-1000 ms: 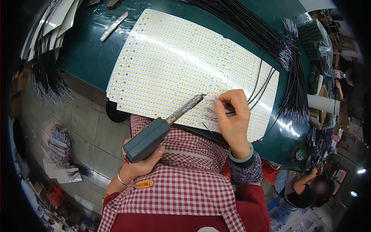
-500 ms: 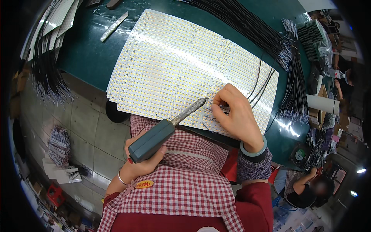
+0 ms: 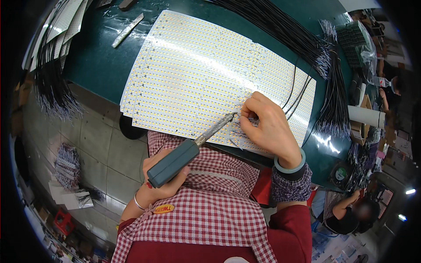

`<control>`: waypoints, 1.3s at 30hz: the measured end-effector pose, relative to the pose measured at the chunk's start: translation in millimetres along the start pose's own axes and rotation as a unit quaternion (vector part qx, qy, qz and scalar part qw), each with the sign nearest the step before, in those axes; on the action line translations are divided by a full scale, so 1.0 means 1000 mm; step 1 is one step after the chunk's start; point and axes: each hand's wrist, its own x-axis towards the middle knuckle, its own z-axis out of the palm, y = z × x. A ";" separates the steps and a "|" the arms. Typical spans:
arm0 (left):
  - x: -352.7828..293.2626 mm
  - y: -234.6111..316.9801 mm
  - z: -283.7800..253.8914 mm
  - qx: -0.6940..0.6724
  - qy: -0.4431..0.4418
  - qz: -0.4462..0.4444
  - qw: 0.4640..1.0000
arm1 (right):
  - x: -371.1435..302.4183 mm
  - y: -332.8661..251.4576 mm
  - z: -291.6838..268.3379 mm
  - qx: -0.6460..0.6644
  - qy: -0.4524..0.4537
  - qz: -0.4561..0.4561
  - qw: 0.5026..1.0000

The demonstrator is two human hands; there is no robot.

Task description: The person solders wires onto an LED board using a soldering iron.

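Note:
My left hand (image 3: 169, 179) is wrapped around the dark green handle of a soldering iron (image 3: 173, 163). The iron's metal shaft slants up to the right, and its tip meets the LED boards close to my right fingertips. My right hand (image 3: 268, 127) is closed in a pinch over the near edge of the white LED boards (image 3: 184, 74), which lie stacked and covered with rows of yellow chips. Thin black wires (image 3: 294, 98) run down the boards and pass behind that hand. Small stripped wire ends (image 3: 235, 143) show beneath it. The pinched wire end itself is mostly hidden by my fingers.
Bundles of black wires (image 3: 280, 30) lie across the far table and hang at its right (image 3: 333, 96). More boards and wires (image 3: 52, 79) overhang the left edge. A silvery strip (image 3: 128, 30) lies on the green table. A solder spool (image 3: 341, 173) sits at right.
The soldering iron's handle has shifted slightly right and down, with its tip staying near the same spot. My right hand has moved slightly, its wrist a little to the right.

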 end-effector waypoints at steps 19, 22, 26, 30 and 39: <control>-0.017 -0.021 -0.015 -0.059 0.059 -0.096 0.992 | 0.009 -0.011 -0.014 -0.124 -0.086 -0.024 0.988; -0.016 -0.022 -0.024 -0.167 0.073 -0.135 0.974 | 0.023 -0.017 -0.029 -0.241 -0.130 -0.132 0.953; -0.010 -0.017 -0.028 -0.196 0.128 -0.191 0.953 | 0.096 -0.027 -0.051 -0.268 -0.126 -0.135 0.945; -0.016 -0.019 -0.032 -0.208 0.131 -0.239 0.939 | 0.202 -0.002 -0.027 -0.218 0.144 -0.165 0.951; -0.016 -0.022 -0.041 -0.189 0.183 -0.247 0.933 | 0.250 0.016 0.004 -0.299 0.244 -0.148 0.911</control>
